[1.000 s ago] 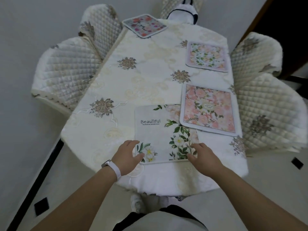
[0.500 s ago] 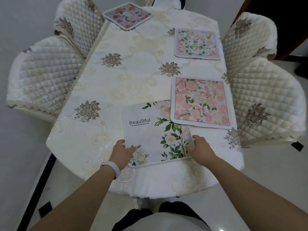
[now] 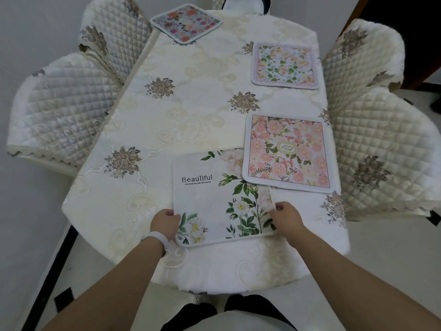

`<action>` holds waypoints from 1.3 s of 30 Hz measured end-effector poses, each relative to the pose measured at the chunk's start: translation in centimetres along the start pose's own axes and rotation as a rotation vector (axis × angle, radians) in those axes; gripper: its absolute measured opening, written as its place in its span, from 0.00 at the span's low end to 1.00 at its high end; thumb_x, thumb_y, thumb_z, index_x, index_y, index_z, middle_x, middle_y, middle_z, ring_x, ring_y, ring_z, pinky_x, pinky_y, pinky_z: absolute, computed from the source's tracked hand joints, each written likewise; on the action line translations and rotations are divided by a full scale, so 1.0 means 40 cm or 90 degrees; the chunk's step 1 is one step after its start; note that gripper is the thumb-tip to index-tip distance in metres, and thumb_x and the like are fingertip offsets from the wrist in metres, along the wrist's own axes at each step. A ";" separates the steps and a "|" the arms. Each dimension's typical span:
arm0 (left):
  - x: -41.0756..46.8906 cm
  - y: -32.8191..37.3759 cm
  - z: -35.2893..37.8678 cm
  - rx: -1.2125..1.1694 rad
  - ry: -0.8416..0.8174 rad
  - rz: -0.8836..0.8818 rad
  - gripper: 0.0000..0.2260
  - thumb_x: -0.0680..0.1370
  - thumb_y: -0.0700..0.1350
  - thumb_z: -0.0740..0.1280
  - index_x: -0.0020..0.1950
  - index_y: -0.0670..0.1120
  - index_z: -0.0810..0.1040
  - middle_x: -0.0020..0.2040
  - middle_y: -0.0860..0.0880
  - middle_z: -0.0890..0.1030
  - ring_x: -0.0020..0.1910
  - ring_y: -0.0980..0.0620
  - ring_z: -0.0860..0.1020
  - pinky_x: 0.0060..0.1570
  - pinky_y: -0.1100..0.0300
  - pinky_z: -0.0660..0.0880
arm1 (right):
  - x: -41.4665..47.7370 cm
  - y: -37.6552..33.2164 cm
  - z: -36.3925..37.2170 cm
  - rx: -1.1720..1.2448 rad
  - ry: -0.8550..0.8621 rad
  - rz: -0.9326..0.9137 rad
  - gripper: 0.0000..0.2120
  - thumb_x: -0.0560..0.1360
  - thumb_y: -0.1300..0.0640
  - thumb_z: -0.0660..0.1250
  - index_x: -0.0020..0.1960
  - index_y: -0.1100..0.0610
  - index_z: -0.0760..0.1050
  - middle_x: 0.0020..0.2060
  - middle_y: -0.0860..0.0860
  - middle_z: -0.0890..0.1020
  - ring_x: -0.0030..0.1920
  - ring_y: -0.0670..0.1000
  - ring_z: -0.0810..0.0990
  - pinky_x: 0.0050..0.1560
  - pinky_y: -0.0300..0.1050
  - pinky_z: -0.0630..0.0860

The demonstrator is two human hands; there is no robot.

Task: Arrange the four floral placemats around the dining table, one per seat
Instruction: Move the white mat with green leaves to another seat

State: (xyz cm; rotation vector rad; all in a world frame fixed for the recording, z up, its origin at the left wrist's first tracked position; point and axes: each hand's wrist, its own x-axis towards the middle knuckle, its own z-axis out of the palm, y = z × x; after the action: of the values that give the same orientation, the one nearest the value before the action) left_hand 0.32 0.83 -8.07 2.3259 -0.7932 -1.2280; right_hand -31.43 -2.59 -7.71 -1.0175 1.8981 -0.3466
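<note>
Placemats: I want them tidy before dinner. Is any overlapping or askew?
Yes. The pink rose placemat overlaps the top right corner of the Beautiful placemat, held at its sides by the left hand and right hand. The far placemat sits rotated, cornerwise.

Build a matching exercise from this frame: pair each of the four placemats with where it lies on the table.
Column 1
1. "Beautiful" placemat
2. pink rose placemat
3. green-leaf placemat
4. red-flower placemat

Column 2
A. far left corner, turned diagonally
B. right side, far seat
C. near end, held at its side edges by the left hand and right hand
D. right side, near seat, overlapping another mat's corner

Pairs: 1-C, 2-D, 3-B, 4-A
</note>
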 end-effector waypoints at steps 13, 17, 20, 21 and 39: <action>-0.022 -0.039 -0.027 0.004 0.058 0.020 0.03 0.75 0.40 0.64 0.47 0.44 0.77 0.41 0.47 0.79 0.40 0.48 0.76 0.41 0.57 0.68 | -0.005 -0.001 0.027 -0.026 -0.070 -0.013 0.07 0.75 0.62 0.61 0.41 0.62 0.74 0.34 0.56 0.79 0.33 0.55 0.75 0.35 0.45 0.70; -0.027 -0.058 -0.050 0.003 0.071 0.010 0.06 0.75 0.41 0.65 0.50 0.43 0.78 0.44 0.44 0.80 0.45 0.43 0.78 0.45 0.55 0.73 | -0.011 -0.007 0.045 -0.053 -0.085 -0.019 0.08 0.74 0.62 0.60 0.36 0.59 0.68 0.32 0.55 0.74 0.33 0.55 0.72 0.35 0.45 0.67; -0.034 -0.074 -0.070 0.002 0.088 0.006 0.05 0.75 0.41 0.65 0.50 0.43 0.77 0.46 0.43 0.81 0.46 0.42 0.78 0.48 0.53 0.75 | -0.020 -0.013 0.060 -0.076 -0.100 -0.036 0.08 0.73 0.62 0.61 0.36 0.58 0.66 0.32 0.55 0.72 0.33 0.54 0.69 0.35 0.45 0.64; -0.036 -0.080 -0.076 -0.001 0.093 0.005 0.05 0.75 0.41 0.65 0.50 0.43 0.77 0.45 0.43 0.81 0.46 0.42 0.79 0.49 0.52 0.76 | -0.023 -0.015 0.066 -0.087 -0.105 -0.045 0.09 0.73 0.62 0.61 0.35 0.57 0.65 0.32 0.54 0.71 0.32 0.53 0.68 0.34 0.45 0.63; -0.141 -0.242 -0.228 -0.124 0.265 -0.006 0.03 0.77 0.42 0.64 0.49 0.45 0.76 0.43 0.46 0.81 0.40 0.49 0.78 0.41 0.56 0.72 | -0.115 -0.098 0.223 -0.114 -0.198 -0.203 0.07 0.75 0.58 0.65 0.40 0.59 0.72 0.35 0.55 0.79 0.35 0.53 0.75 0.36 0.46 0.69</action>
State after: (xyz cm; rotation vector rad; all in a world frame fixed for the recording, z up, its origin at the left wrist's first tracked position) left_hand 8.30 12.52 -5.22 2.3084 -0.4958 -0.7431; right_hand -20.97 -0.01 -7.37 -1.4124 1.5075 -0.1860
